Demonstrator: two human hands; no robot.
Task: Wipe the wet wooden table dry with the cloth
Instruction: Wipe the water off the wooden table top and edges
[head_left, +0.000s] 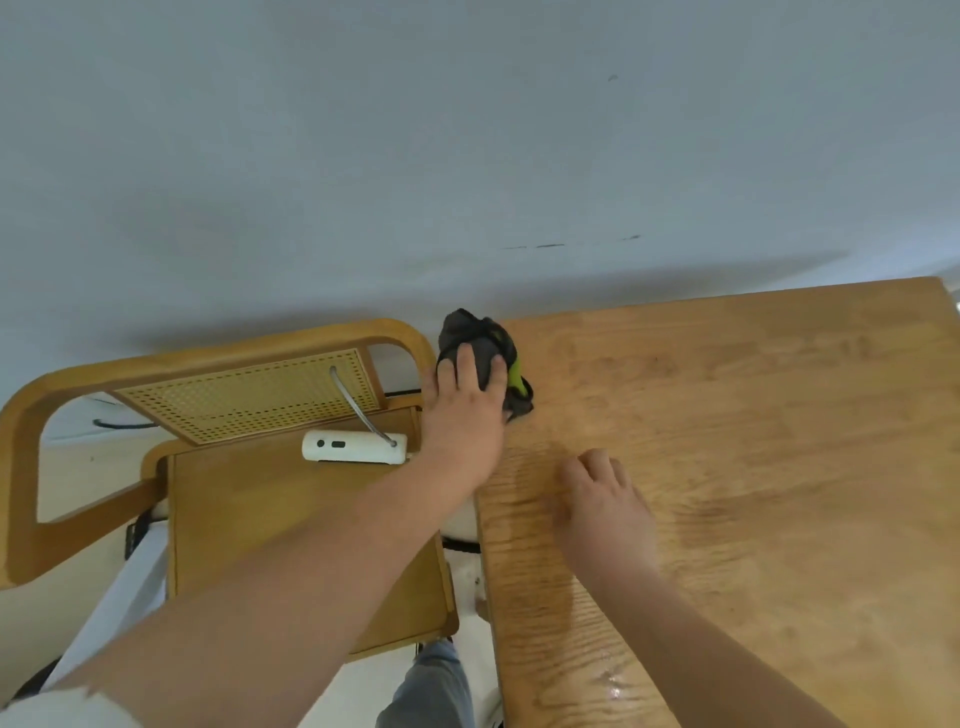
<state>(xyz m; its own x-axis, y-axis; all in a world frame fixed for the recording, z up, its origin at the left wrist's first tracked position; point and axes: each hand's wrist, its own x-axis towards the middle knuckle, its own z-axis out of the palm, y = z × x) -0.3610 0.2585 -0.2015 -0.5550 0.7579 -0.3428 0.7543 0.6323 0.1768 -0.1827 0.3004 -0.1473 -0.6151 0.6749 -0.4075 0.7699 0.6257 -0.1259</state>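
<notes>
A dark grey cloth (480, 338) with a yellow-green patch lies bunched at the far left corner of the wooden table (753, 441). My left hand (465, 410) presses down on the cloth, fingers spread over it. My right hand (602, 504) rests on the tabletop near its left edge, fingers curled loosely, holding nothing. A small puddle of water (613, 686) glistens on the wood near the front, beside my right forearm.
A wooden chair (223, 509) with a cane back stands left of the table, close to its edge. On its seat lies a white power strip (353, 447) with a grey cable. A grey wall runs behind the table. My legs show below.
</notes>
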